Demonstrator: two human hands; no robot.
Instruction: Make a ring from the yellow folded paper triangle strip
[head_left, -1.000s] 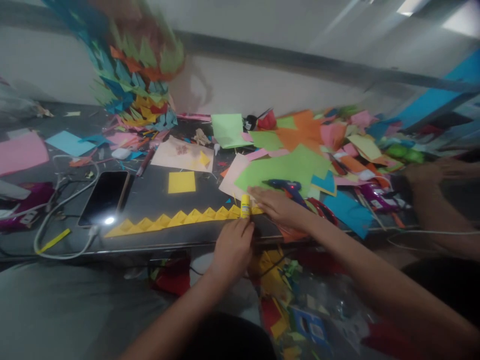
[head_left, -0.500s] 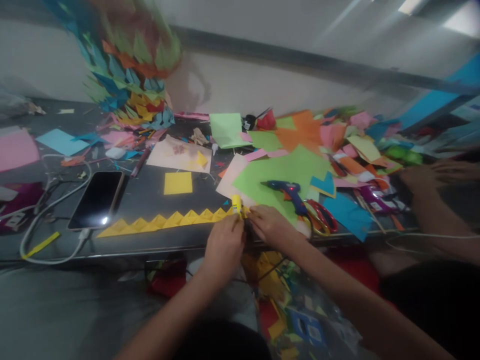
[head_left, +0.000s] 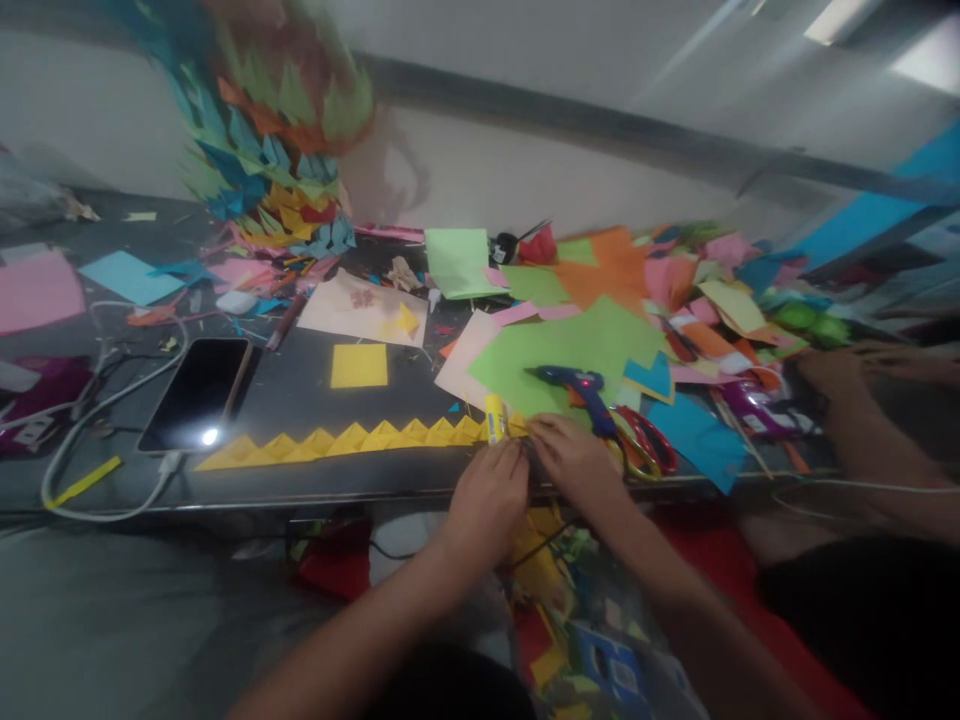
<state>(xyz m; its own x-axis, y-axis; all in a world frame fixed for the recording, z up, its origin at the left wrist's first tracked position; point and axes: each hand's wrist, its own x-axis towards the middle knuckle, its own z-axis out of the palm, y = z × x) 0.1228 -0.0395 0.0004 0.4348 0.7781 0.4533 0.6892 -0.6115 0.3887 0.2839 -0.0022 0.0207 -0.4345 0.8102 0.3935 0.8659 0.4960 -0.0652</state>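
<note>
In the head view, our one view, we take our hands as the clock's centre. Our left hand (head_left: 491,495) has its fingers closed on the lower end of a yellow glue stick (head_left: 495,418), which stands nearly upright over the row of folded yellow paper (head_left: 360,438). Our right hand (head_left: 581,465) has its fingertips drawn together at that row's near end; whether they pinch the paper we cannot tell. The row runs off toward nine o'clock along the table's edge, just short of touching the phone (head_left: 196,395). As we judge it, much is done: a long line of peaks lies side by side, though we cannot see whether each one is stuck down. The end beneath our fingers looks like the part in hand. At ten o'clock a yellow square (head_left: 360,366) lies flat, unfolded. The glue gun (head_left: 581,383) sits at two o'clock, the scissors (head_left: 654,445) at three. How many peaks are left, nothing here tells us.
</note>
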